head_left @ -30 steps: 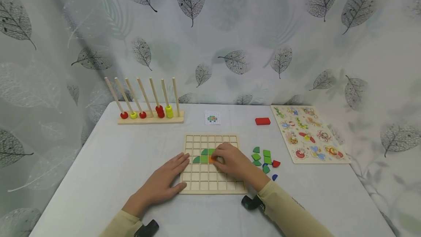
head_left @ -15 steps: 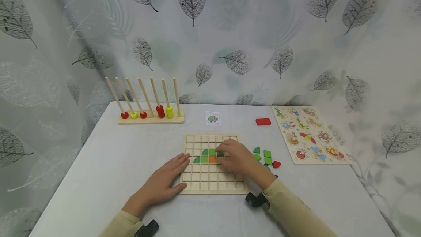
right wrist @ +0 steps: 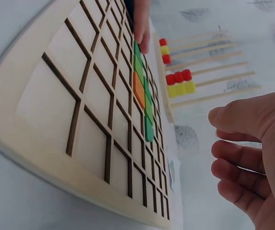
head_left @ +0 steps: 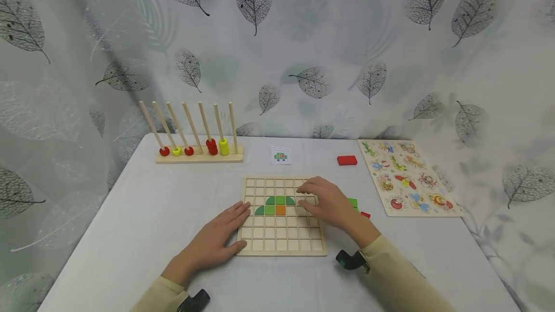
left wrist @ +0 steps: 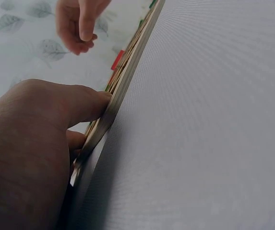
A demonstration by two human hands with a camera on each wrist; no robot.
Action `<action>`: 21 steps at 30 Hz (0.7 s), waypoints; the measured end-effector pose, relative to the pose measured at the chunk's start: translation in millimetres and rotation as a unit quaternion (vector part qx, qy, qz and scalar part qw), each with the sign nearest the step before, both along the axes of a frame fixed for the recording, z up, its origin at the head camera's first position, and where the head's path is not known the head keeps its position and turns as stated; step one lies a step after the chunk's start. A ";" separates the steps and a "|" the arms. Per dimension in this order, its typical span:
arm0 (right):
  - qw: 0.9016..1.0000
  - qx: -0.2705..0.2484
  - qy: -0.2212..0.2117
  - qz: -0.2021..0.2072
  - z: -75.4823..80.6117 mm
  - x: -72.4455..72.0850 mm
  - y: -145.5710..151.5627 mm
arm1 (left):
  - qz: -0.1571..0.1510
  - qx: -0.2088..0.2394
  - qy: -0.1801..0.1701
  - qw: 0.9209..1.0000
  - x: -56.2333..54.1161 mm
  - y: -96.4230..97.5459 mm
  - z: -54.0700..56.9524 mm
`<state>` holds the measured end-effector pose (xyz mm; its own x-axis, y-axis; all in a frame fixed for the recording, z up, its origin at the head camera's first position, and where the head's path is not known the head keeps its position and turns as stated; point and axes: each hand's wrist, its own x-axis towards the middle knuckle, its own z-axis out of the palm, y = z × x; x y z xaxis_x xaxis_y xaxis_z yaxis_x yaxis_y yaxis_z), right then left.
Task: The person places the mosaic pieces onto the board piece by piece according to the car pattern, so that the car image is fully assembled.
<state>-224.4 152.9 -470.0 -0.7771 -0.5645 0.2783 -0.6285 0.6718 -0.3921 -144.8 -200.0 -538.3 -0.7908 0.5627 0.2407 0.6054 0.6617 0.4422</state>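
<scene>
A wooden grid board [head_left: 281, 246] lies on the table before me. Set in its cells are green squares [head_left: 280, 200], green quarter-round pieces [head_left: 290, 201] and one orange square [head_left: 280, 210]. My left hand [head_left: 217, 237] rests along the board's left side, fingers straight, thumb at the near corner; the left wrist view shows the thumb [left wrist: 87, 103] against the board's edge. Above the board's right part hovers my right hand [head_left: 331, 208], fingers loosely bent and holding nothing, also in the right wrist view, where its fingertips stand apart from the board.
Loose green pieces [head_left: 353, 202] and a red one [head_left: 365, 214] lie right of the board, partly hidden by my right hand. Behind are a pattern card [head_left: 280, 156], a red block [head_left: 347, 160] and a wooden peg abacus [head_left: 199, 158]. A picture puzzle board [head_left: 407, 177] lies at right.
My right hand has let go of the orange square and moved right, uncovering it and the green quarter-round piece at the upper right. The left hand has stayed in place.
</scene>
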 end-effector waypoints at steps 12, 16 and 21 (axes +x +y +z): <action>0.999 -0.014 0.026 -0.024 9.6 2.2 27.3 | 0.001 0.001 -0.001 1.000 0.1 0.9 0.2; 0.999 -0.020 0.033 -0.028 11.9 2.7 33.2 | 0.003 0.001 -0.003 1.000 0.4 1.0 0.3; 0.998 -0.021 0.040 -0.032 14.5 2.5 39.6 | 0.006 -0.003 -0.008 1.000 0.4 0.7 -0.4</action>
